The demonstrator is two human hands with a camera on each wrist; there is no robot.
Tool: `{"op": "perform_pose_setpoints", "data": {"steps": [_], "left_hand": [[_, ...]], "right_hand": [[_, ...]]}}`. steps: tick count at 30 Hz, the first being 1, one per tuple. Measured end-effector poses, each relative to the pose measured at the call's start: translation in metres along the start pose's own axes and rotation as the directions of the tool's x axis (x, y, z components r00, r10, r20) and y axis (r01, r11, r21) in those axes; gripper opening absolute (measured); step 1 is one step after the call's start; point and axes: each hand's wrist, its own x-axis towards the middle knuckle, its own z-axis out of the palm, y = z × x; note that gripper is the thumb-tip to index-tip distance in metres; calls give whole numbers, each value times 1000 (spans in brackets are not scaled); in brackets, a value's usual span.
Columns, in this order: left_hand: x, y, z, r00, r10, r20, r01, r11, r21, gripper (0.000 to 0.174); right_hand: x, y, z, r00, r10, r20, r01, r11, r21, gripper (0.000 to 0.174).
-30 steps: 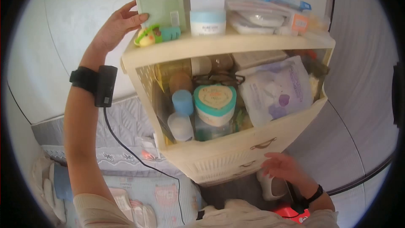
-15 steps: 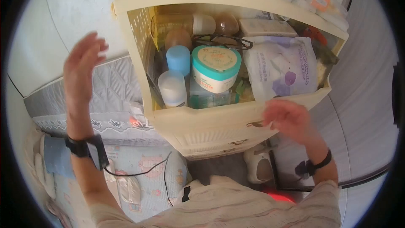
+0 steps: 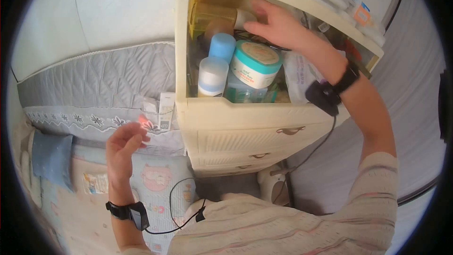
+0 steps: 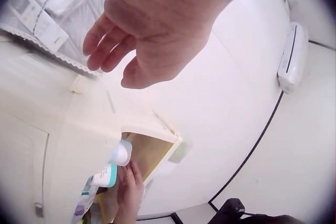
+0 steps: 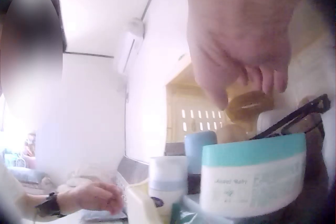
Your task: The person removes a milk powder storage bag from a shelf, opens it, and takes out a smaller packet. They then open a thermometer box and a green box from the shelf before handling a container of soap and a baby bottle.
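Left hand (image 3: 121,152), fingers relaxed; right hand (image 3: 281,26), fingers loose, near smooth rounded plastic tub (image 3: 256,66).

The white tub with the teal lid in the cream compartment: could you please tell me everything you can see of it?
The rounded, white, plastic-looking tub with a teal lid has a beige printed panel on top and green and red print on its front. The lid is on. It tilts toward the front of the cream plastic compartment, seemingly resting on something clear and greenish. A rounded blue cap stands close by; contact is unclear. The right hand is above it, apparently not touching.
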Motion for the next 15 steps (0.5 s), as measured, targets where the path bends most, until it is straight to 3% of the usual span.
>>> {"op": "perform_pose_setpoints", "data": {"steps": [2, 4, 8, 10, 13, 15], "left_hand": [[-16, -9, -8, 995, -91, -42, 90, 996, -18, 22], [-30, -15, -13, 987, -128, -96, 120, 989, -85, 26], [-55, -36, -28, 963, -226, -144, 204, 967, -153, 27], [-63, -41, -31, 953, -259, -158, 232, 958, -169, 26], [-74, -47, -35, 939, -297, -176, 262, 945, -195, 26], [-80, -51, -40, 917, -353, -186, 312, 925, -218, 27]], "right_hand": [[21, -1, 13, 998, 60, 28, -57, 994, -94, 70], [39, -3, 27, 999, -36, -41, 30, 989, -144, 77], [66, -15, 46, 994, -108, -34, 100, 976, -192, 81], [79, -22, 54, 987, -29, -160, -8, 974, -225, 81], [92, -29, 46, 996, 86, -36, -91, 982, -168, 83], [96, -29, 47, 998, 54, -29, -59, 969, -239, 84]]}}
